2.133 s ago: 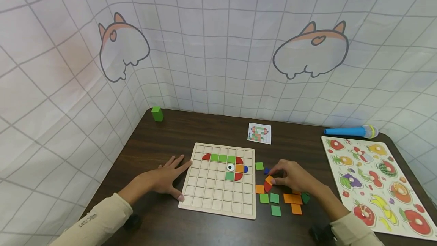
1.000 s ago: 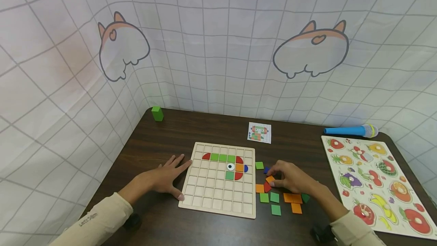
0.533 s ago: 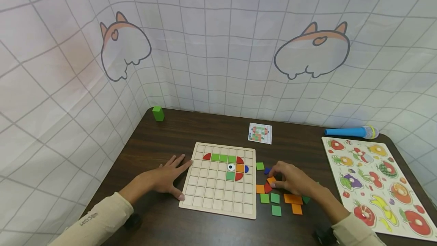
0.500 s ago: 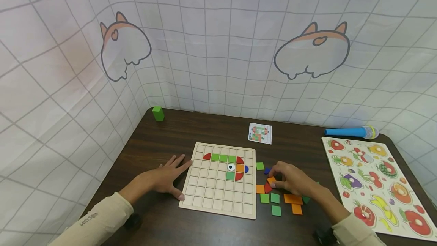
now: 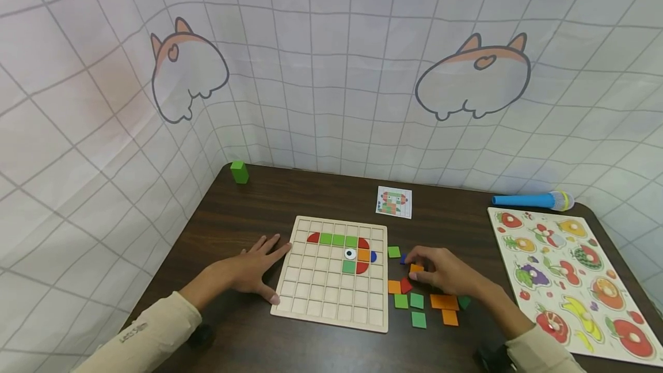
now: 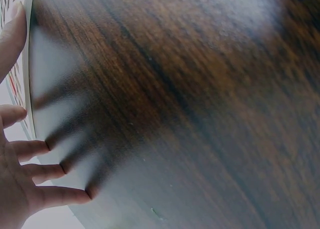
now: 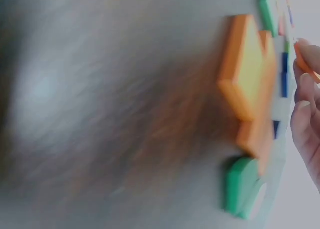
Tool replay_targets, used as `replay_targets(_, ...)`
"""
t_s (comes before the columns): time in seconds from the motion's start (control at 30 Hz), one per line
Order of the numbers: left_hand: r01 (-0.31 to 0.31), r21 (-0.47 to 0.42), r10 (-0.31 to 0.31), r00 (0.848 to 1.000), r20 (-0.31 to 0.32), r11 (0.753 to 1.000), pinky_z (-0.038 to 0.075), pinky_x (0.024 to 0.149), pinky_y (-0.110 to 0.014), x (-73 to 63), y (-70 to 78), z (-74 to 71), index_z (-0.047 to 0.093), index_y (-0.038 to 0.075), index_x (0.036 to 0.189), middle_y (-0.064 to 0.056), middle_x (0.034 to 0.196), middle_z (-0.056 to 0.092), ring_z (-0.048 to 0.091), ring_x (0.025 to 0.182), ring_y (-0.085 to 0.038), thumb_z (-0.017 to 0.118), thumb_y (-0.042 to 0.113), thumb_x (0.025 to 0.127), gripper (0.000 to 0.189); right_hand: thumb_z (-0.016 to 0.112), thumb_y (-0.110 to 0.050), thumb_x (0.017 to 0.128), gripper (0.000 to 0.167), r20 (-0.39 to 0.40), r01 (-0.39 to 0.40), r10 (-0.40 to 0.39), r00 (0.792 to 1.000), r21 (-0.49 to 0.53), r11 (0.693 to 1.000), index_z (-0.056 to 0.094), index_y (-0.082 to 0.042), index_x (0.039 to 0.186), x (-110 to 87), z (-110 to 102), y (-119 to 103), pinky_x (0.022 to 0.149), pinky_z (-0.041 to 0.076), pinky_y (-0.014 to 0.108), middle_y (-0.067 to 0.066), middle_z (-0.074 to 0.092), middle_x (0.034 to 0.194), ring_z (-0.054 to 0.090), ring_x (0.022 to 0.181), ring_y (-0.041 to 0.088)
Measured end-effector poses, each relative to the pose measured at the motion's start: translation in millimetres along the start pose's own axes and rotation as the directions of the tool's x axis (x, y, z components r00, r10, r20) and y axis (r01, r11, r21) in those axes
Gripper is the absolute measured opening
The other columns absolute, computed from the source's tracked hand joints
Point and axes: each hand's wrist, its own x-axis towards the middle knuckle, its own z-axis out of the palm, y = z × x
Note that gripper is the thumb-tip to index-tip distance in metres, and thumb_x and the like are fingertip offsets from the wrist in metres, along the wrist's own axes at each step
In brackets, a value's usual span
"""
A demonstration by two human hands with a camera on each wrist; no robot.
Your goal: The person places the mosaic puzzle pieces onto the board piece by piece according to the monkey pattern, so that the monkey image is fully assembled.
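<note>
At half past ten from the grid board (image 5: 330,278), one green block (image 5: 239,172) stands on the dark desk (image 5: 311,194). At nine o'clock, the left hand (image 5: 259,272) is spread, with its thumb and forefinger at the board's edge. On this board, an eye tile (image 5: 350,254) has green pieces at its twelve and six o'clock. A printed card (image 5: 393,202) lies toward half past one. Near three o'clock, beside the loose tiles (image 5: 418,320), the right hand (image 5: 442,269) pinches an orange tile (image 5: 416,268). Farther, past two o'clock, lies a blue microphone (image 5: 533,200), then the fruit puzzle (image 5: 572,281) at three.
</note>
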Motion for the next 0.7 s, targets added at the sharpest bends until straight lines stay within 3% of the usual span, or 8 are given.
replay_targets(0.27, 0.002, 0.001, -0.002, 1.000, -0.002, 1.000, 0.018, 0.108, -0.079, 0.6, -1.9, 0.8, 0.013, 0.023, 0.163, -0.019, 0.169, 0.000, 0.001, 0.153, -0.050, 0.081, 0.062, 0.071, 0.121, 0.065, -0.027, 0.099, 0.022, -0.021, 0.049, -0.048, 0.999, 0.052, 0.997, 0.068, -0.010, 0.113, 20.6, -2.1, -19.2, 0.060, 0.042, 0.023, -0.006, 0.056, 0.083, 0.050, 0.070, 0.007)
replay_targets(0.43, 0.004, -0.005, -0.004, 1.000, -0.001, 1.000, 0.017, 0.108, -0.079, 0.9, -2.4, 0.4, 0.013, 0.024, 0.163, -0.018, 0.169, 0.000, 0.000, 0.153, -0.049, 0.081, 0.061, 0.071, 0.120, 0.070, -0.029, 0.095, 0.022, -0.018, 0.053, -0.052, 0.999, 0.080, 0.995, 0.069, -0.011, 0.109, 39.6, 4.2, -34.5, 0.059, 0.038, 0.023, -0.005, 0.049, 0.077, 0.047, 0.067, 0.009)
replay_targets(0.7, 0.007, -0.002, -0.007, 1.000, 0.004, 1.000, 0.016, 0.109, -0.079, 1.6, -3.2, 0.7, 0.012, 0.025, 0.163, -0.017, 0.169, -0.001, 0.000, 0.153, -0.049, 0.081, 0.061, 0.072, 0.120, 0.076, -0.029, 0.091, 0.029, -0.059, 0.127, -0.120, 0.991, 0.127, 0.984, 0.073, -0.007, 0.110, 67.9, 18.2, -51.8, 0.062, 0.042, 0.022, -0.004, 0.057, 0.085, 0.049, 0.072, 0.009)
